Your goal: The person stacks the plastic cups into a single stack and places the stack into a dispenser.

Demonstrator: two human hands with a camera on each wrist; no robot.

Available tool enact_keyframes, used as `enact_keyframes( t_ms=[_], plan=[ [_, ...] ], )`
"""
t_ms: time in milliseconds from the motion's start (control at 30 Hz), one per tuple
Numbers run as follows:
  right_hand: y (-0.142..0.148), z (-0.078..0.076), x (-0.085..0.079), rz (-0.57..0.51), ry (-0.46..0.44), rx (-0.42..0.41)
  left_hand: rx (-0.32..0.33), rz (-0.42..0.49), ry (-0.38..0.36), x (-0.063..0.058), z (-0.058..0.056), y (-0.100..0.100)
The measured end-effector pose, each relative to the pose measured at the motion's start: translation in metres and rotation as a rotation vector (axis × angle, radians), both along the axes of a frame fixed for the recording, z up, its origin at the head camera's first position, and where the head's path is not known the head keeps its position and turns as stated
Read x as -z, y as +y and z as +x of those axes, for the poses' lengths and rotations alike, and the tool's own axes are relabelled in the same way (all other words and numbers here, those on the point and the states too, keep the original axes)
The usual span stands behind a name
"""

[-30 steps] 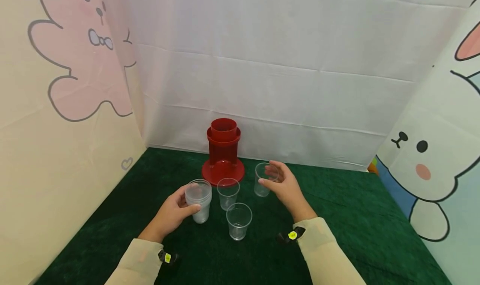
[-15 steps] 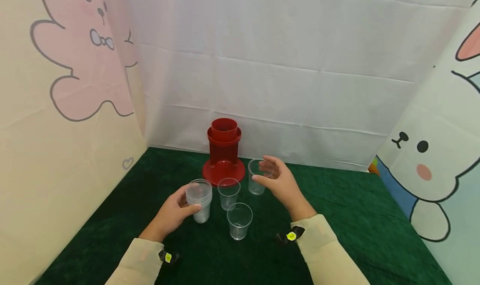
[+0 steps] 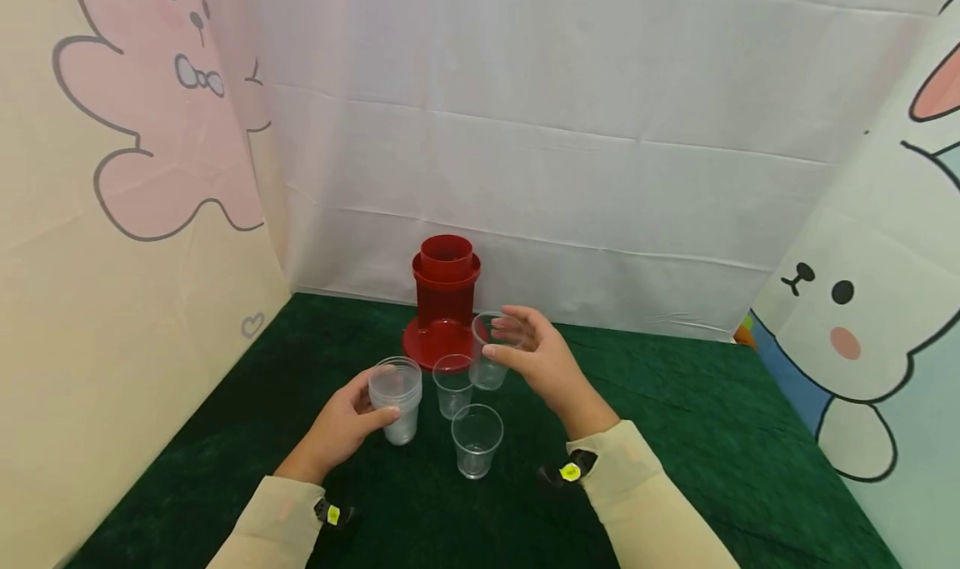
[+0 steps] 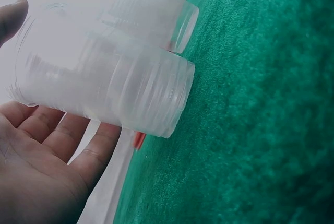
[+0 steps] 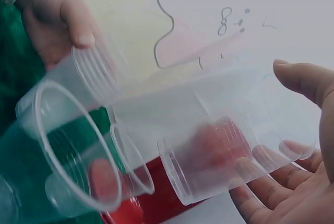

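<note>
On the left, my left hand (image 3: 337,436) holds a stack of nested clear plastic cups (image 3: 402,406), thumb and fingers on opposite sides. In the left wrist view the stack (image 4: 120,88) shows several nested rims and the base close to the cloth. My right hand (image 3: 551,373) grips one clear plastic cup (image 3: 489,375) near its rim. That cup overlaps a standing clear cup (image 3: 452,398) in the head view; whether they touch I cannot tell. Nearer to me stands another clear cup (image 3: 477,448), apart from both hands.
Behind the cups is a red plastic cylindrical stand (image 3: 444,302) with a round base, partly hidden by the right-hand cup. Dark green cloth (image 3: 675,444) covers the table. A white curtain (image 3: 562,161) closes off the back, and printed cartoon cloths hang at both sides.
My right hand has carried its cup leftward, toward the standing cups and in front of the red stand's base. The left hand and its stack have stayed in place.
</note>
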State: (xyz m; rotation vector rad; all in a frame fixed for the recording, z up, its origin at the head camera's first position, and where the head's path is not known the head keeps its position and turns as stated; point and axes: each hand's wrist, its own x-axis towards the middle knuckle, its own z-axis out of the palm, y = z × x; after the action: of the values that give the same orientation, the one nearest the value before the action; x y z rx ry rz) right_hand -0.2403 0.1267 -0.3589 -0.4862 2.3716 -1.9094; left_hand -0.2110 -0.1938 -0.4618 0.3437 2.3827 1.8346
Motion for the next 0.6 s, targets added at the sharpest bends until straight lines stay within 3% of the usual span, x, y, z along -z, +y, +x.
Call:
enact_keyframes(
  t_ms=[600],
  plan=[
    [-0.058, 0.004, -0.015, 0.050, 0.045, -0.084, 0.000, -0.007, 0.000, -0.001, 0.002, 0.001]
  ],
)
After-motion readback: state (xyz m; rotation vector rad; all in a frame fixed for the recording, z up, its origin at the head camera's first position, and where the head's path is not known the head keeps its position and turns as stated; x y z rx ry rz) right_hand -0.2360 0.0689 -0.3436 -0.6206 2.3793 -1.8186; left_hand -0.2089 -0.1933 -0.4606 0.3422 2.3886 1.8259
